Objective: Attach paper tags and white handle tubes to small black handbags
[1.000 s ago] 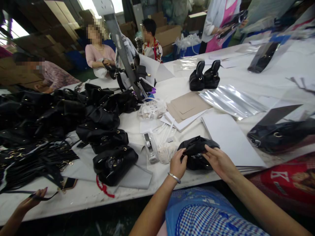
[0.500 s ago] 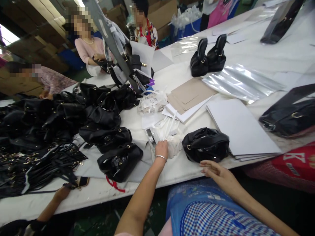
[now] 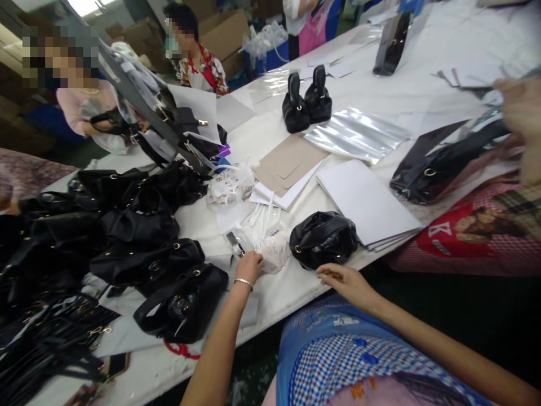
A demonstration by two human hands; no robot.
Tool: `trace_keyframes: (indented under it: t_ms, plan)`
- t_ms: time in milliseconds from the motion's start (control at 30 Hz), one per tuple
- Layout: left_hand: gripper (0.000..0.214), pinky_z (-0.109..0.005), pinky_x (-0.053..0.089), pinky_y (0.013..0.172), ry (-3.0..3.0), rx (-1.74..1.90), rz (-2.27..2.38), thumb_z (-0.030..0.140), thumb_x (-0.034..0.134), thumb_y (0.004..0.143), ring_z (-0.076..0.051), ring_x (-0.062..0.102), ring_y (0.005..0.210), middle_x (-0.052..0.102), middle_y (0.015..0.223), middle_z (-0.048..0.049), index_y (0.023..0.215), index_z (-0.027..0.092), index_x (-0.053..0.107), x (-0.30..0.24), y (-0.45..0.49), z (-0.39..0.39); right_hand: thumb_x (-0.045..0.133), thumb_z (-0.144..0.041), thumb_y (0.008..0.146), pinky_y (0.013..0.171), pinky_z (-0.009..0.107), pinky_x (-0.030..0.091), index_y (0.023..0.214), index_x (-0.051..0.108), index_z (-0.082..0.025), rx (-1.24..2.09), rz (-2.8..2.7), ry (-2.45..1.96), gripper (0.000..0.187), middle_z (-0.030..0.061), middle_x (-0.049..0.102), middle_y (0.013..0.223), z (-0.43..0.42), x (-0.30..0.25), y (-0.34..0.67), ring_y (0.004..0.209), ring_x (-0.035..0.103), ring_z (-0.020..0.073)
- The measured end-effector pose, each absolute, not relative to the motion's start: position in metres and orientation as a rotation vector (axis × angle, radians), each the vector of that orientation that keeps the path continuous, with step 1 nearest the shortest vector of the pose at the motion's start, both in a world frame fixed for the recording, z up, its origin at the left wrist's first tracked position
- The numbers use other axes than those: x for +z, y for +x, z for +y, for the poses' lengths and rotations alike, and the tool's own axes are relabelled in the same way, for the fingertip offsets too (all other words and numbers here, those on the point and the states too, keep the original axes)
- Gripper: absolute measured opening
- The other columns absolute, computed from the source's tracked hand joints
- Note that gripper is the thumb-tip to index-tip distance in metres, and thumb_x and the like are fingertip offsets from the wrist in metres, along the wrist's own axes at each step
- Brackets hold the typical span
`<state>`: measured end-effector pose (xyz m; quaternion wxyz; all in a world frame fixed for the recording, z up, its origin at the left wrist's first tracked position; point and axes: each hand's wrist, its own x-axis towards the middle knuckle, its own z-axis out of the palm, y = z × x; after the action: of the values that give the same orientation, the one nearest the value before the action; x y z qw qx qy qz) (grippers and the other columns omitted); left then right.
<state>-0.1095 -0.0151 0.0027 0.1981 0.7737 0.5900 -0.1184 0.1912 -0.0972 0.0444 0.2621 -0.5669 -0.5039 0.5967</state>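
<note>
My left hand [image 3: 250,267], with a bracelet at the wrist, is closed at the near edge of a clear plastic bag [image 3: 274,248] of pale small pieces. Its fingertips are hidden, so what they hold cannot be made out. Just beyond the knuckles lies a small clear packet with a black strip [image 3: 235,243]. To the right, a black handbag [image 3: 323,239] with a gold ring rests near the table edge. My right hand [image 3: 340,280] is beside its lower side, fingers loosely curved and apart, holding nothing.
Many black handbags [image 3: 181,301] and straps [image 3: 46,344] crowd the left. White sheets [image 3: 367,200], brown card [image 3: 291,160] and clear film [image 3: 357,135] lie beyond. A co-worker's hand [image 3: 522,113] is at the right by a plastic-wrapped handbag [image 3: 439,163]. A slanted grey post [image 3: 127,84] stands back left.
The view has swung so that the table's things sit further left. A co-worker's hand and sleeve have come in at the right. My hands keep nearly the same places beside the bags.
</note>
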Motion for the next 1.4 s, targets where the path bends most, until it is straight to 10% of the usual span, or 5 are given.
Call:
trace_keyframes:
  t_ms: [367, 667, 967, 1400]
  plan:
    - [0.026, -0.028, 0.049, 0.073, 1.688, 0.359, 1.474, 0.043, 0.057, 0.08, -0.017, 0.064, 0.073, 0.071, 0.089, -0.0027, 0.09, 0.022, 0.07, 0.068, -0.096, -0.036, 0.07, -0.032, 0.077, 0.106, 0.037, 0.035, 0.137, 0.043, -0.019, 1.174, -1.816, -1.161, 0.067, 0.0115, 0.05, 0.135, -0.068, 0.057, 0.124, 0.124, 0.045, 0.0234]
    - [0.031, -0.02, 0.044, 0.05, 1.361, 0.373, 1.283, 0.043, 0.06, 0.078, -0.013, 0.058, 0.057, 0.065, 0.068, -0.0037, 0.086, 0.014, 0.067, 0.066, -0.058, -0.064, 0.062, -0.026, 0.079, 0.08, 0.03, 0.047, 0.092, 0.071, -0.018, 1.348, -1.59, -1.379, 0.018, 0.0027, 0.071, 0.091, -0.073, 0.059, 0.156, 0.087, 0.064, 0.0215]
    - [0.028, -0.022, 0.044, 0.066, 1.491, 0.399, 1.11, 0.039, 0.054, 0.084, -0.013, 0.059, 0.069, 0.068, 0.073, -0.003, 0.079, 0.015, 0.068, 0.088, -0.03, -0.068, 0.069, -0.038, 0.073, 0.084, 0.033, 0.048, 0.126, 0.049, -0.018, 1.851, -1.427, -1.106, 0.06, 0.0067, 0.064, 0.106, -0.09, 0.066, 0.168, 0.095, 0.061, 0.0203]
    - [0.032, -0.023, 0.043, 0.063, 1.394, 0.566, 1.301, 0.042, 0.052, 0.083, -0.013, 0.056, 0.063, 0.062, 0.063, -0.0004, 0.075, 0.015, 0.067, 0.039, -0.042, -0.064, 0.056, -0.034, 0.085, 0.078, 0.03, 0.047, 0.085, 0.071, -0.021, 1.13, -1.76, -1.491, 0.02, 0.0037, 0.069, 0.086, -0.085, 0.098, 0.183, 0.083, 0.063, 0.0195]
